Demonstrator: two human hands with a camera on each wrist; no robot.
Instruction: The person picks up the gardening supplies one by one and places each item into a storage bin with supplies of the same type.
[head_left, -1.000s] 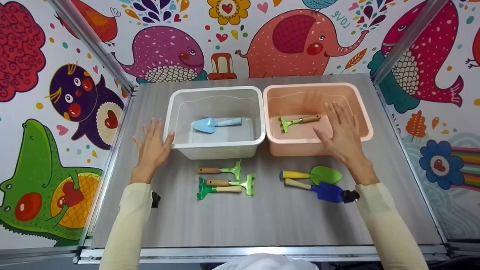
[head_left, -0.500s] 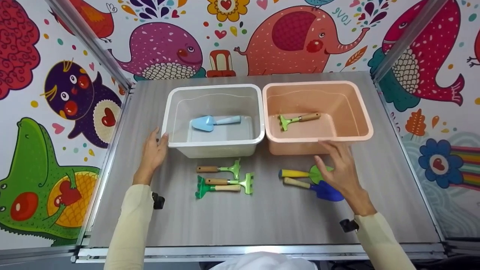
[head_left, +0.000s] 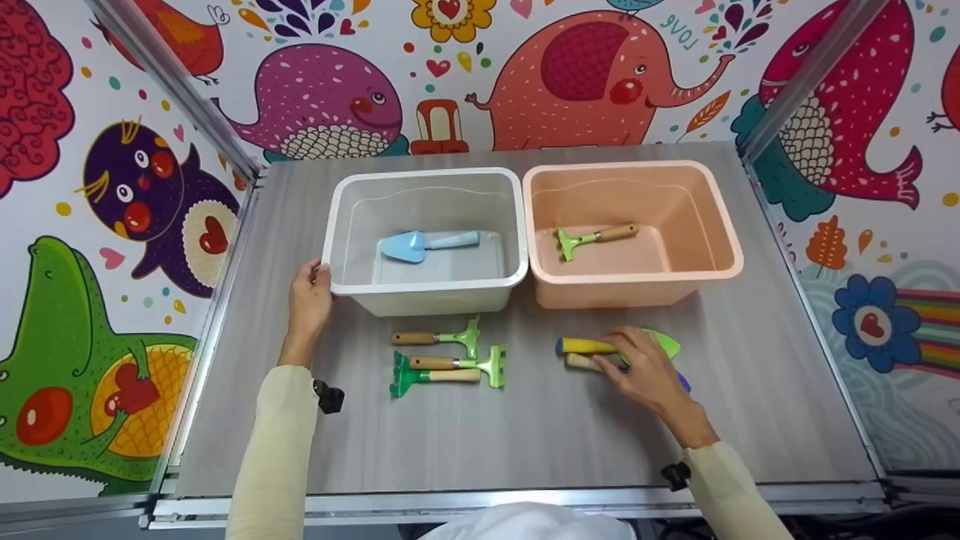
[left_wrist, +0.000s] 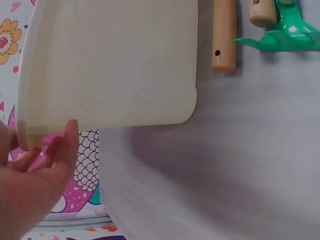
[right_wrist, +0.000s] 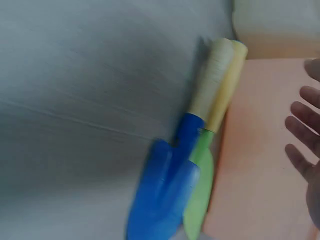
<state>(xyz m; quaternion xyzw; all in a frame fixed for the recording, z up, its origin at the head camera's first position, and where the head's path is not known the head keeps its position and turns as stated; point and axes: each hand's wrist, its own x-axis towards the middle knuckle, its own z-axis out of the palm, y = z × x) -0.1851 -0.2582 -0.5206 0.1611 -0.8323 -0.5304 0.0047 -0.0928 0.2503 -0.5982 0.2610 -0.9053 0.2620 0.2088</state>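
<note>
My left hand (head_left: pixel 309 304) holds the front left corner of the white bin (head_left: pixel 427 301), its fingertips at the rim; in the left wrist view, fingers (left_wrist: pixel 70 142) lie against the bin's outer wall. Inside the bin lies a light blue trowel (head_left: pixel 405 246). My right hand (head_left: pixel 649 373) hangs low over two trowels, thumb and fingers apart around their handles. One is a green trowel with a yellow handle (head_left: pixel 581 346), the other a blue trowel (right_wrist: pixel 165 195) with a pale wooden handle, partly hidden by the hand in the head view.
A peach bin (head_left: pixel 615 294) stands beside the white one, with a small green rake (head_left: pixel 596 238) inside. Two light green rakes (head_left: pixel 469 339) and a darker green rake (head_left: pixel 401 375) lie before the white bin. Metal rails (head_left: pixel 450 504) edge the table.
My right hand has come back from over the peach bin and down to the trowels. My left hand's fingers have drawn in at the white bin's corner.
</note>
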